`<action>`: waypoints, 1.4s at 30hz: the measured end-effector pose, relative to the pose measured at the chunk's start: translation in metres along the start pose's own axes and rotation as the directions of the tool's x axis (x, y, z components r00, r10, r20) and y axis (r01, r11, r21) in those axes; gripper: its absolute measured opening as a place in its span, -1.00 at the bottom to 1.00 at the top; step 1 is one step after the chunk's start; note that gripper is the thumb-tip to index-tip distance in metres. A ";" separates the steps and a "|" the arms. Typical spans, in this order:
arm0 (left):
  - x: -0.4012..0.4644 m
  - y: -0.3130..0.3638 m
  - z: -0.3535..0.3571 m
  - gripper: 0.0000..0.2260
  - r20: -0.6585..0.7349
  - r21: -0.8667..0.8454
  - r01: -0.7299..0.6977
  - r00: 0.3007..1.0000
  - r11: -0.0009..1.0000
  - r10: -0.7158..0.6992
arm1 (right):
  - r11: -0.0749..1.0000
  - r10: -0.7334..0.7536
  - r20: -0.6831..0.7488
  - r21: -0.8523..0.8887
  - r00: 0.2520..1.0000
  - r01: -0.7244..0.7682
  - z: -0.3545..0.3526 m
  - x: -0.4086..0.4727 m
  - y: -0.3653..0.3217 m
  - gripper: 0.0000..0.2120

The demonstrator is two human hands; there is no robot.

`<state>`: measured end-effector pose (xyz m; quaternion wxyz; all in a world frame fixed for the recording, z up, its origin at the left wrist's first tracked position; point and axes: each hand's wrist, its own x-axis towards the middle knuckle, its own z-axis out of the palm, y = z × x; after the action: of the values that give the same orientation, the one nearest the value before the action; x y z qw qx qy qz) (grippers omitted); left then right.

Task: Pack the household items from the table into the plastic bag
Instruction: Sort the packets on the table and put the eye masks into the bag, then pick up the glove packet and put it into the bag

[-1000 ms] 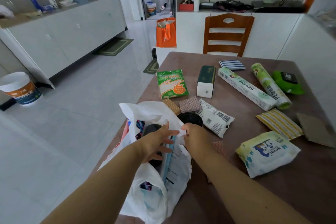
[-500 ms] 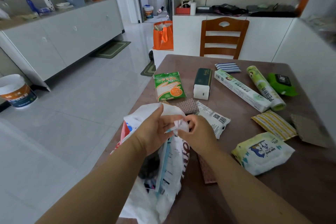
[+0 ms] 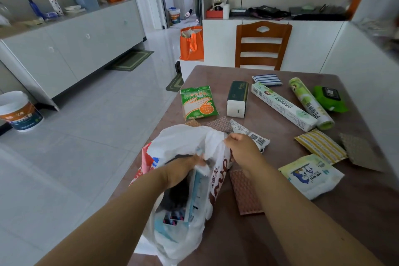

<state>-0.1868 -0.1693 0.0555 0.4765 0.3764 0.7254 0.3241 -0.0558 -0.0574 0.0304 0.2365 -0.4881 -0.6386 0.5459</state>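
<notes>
The plastic bag [image 3: 190, 147] stands at the bench [image 3: 323, 222] edge. The left hand [image 3: 183, 168] has its grip clamped on the near rim; the right hand [image 3: 241, 147] pinches the far rim. Pull these apart, wide, before reaching rightward for the baby wipes [image 3: 311, 175].

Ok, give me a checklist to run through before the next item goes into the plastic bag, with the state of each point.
1. Bag mouth held open: the left hand and the right hand both grip the rim of the plastic bag. Ok.
2. A hand free to pick up an item: both are busy with the bag. Not ok.
3. Items left to pack: the glove pack, tissue pack and baby wipes lie on the table, among others. Ok.
4. Room inside the bag: boxes and a dark item fill its lower part; spare space cannot tell.
5. Bag sits safely: it hangs at the table's left edge. Cannot tell.
</notes>
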 end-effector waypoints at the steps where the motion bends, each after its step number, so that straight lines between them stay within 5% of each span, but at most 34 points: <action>1: 0.002 0.000 -0.005 -0.92 -0.005 -0.005 -0.001 1.000 1.000 0.001 | 0.996 -0.043 -0.033 -0.083 0.999 0.040 -0.001 0.001 0.000 -0.79; 5: 0.009 0.004 -0.030 -0.71 0.036 0.004 -0.057 0.998 0.998 0.057 | 0.977 -0.192 -0.170 -0.129 0.967 0.171 -0.006 0.000 -0.005 -0.88; 8: 0.009 0.019 -0.044 -0.31 0.171 0.045 -0.027 0.985 0.999 0.019 | 0.980 -0.201 -0.144 -0.014 0.969 0.201 -0.007 0.001 -0.013 -0.89; 10: 0.013 0.035 -0.055 -0.24 0.206 0.008 -0.039 0.978 0.999 0.036 | 0.982 -0.184 -0.097 0.032 0.978 0.187 -0.010 0.004 -0.019 -0.84; 18: 0.062 0.133 -0.092 -0.39 -0.199 -0.059 -0.066 0.979 0.996 0.053 | 0.971 -0.124 -0.003 0.206 0.992 0.121 -0.038 0.055 -0.043 -0.64; 29: 0.209 0.124 -0.113 -0.54 -0.197 -0.078 0.248 0.946 0.966 -0.259 | 0.999 0.045 0.016 0.001 0.999 -0.045 -0.001 0.186 -0.047 -0.76; 36: 0.296 0.063 -0.106 -0.77 -0.247 -0.115 0.330 0.904 0.937 -0.348 | 0.978 0.149 0.142 -0.167 0.979 -0.125 0.052 0.275 -0.010 -0.09; 40: 0.345 0.027 -0.111 -0.78 -0.299 -0.235 0.272 0.893 0.933 -0.336 | 0.955 0.132 0.202 -0.287 0.970 -0.070 0.055 0.269 -0.021 -0.49; 42: 0.346 0.026 -0.102 -0.84 -0.241 -0.349 0.269 0.900 0.898 -0.364 | 0.965 0.108 0.198 -0.257 0.974 -0.054 0.057 0.271 -0.018 -0.49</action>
<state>-0.3670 0.1282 -0.0429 0.4600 0.1196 0.7819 0.4033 -0.2212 0.1566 -0.0323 0.0818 -0.4795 -0.7031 0.5187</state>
